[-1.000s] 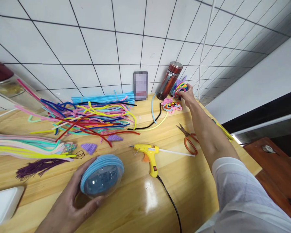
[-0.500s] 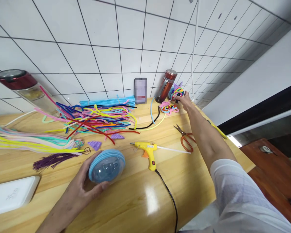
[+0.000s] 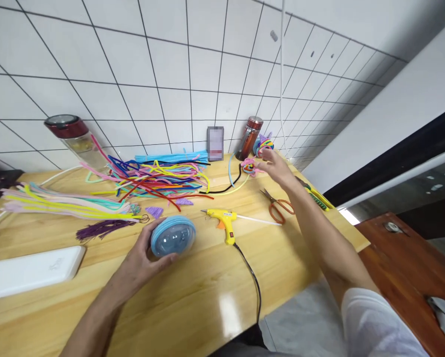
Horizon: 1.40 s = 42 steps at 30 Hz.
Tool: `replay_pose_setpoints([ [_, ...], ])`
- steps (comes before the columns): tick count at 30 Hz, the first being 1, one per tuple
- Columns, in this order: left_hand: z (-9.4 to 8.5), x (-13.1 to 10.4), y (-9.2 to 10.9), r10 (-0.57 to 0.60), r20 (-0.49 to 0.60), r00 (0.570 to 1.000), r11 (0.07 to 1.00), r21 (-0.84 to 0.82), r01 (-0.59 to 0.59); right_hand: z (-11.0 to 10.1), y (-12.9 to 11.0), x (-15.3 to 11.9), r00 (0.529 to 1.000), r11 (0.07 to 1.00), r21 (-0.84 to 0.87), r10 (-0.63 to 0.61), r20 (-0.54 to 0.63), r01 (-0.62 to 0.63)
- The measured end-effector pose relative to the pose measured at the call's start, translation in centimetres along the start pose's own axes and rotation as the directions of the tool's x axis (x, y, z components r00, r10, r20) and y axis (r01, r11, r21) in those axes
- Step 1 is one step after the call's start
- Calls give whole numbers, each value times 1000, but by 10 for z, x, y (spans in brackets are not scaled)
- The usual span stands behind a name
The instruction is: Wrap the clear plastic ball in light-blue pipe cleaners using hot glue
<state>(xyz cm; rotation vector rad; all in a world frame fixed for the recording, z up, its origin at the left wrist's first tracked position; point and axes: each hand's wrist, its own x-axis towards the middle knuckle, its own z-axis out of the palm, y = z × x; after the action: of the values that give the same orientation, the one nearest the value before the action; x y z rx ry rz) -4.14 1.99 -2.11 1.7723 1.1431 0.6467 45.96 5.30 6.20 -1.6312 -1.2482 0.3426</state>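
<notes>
My left hand (image 3: 150, 258) is wrapped around a clear plastic ball (image 3: 174, 240) with light-blue pipe cleaner wound around its upper part. At the back right, my right hand (image 3: 278, 169) reaches out with fingers apart, over a pink multicoloured pipe-cleaner piece (image 3: 249, 166). Whether the fingertips touch that piece I cannot tell. Just behind the hand stands a rainbow-coloured pipe-cleaner ball (image 3: 262, 145) with purple points on top, partly covered by the fingers. A yellow hot glue gun (image 3: 226, 223) lies between my hands, a white glue stick in its rear. Orange-handled scissors (image 3: 276, 207) rest below my right forearm.
A heap of coloured pipe cleaners (image 3: 159, 178) lies along the back. A glass bottle (image 3: 74, 139), a phone (image 3: 215, 143) and a copper-coloured flask (image 3: 250, 138) stand by the tiled wall. A white power bank (image 3: 36, 270) is at left. The glue gun's black cord (image 3: 254, 277) crosses the front edge.
My right hand has come away from the rainbow-coloured ball and moved left and nearer, over the pink piece. My left hand still holds the clear ball. The camera view has shifted.
</notes>
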Motion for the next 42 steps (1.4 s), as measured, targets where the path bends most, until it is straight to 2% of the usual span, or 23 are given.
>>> replay_pose_setpoints([
  [3,1,0,8,19,-10,1000,1000,-1,-19,17,-44,-66,967,983,-50,-167,191,179],
  [5,3,1,13,35,-31,999,999,6,-34,33,-70,-108,934,962,-65,-241,263,266],
  [8,8,1,18,54,-67,996,999,4,-54,60,-95,-153,896,916,-96,-353,268,390],
  [10,12,1,20,76,-97,992,997,-5,-77,77,-100,-165,869,872,-120,-443,221,475],
  [14,16,0,25,124,-114,986,992,16,-123,100,-86,-160,818,796,-192,-564,114,575],
  [18,14,-1,30,124,-104,987,992,5,-124,99,-61,-149,833,800,-237,-546,90,551],
  [21,13,-1,31,124,-103,987,992,-1,-125,94,-51,-147,839,804,-249,-538,82,540],
  [33,13,3,19,135,-96,986,991,29,-133,103,-50,-154,821,790,-225,-553,142,571],
  [42,13,2,22,136,-120,983,991,26,-134,106,-55,-158,809,783,-206,-557,191,587],
])
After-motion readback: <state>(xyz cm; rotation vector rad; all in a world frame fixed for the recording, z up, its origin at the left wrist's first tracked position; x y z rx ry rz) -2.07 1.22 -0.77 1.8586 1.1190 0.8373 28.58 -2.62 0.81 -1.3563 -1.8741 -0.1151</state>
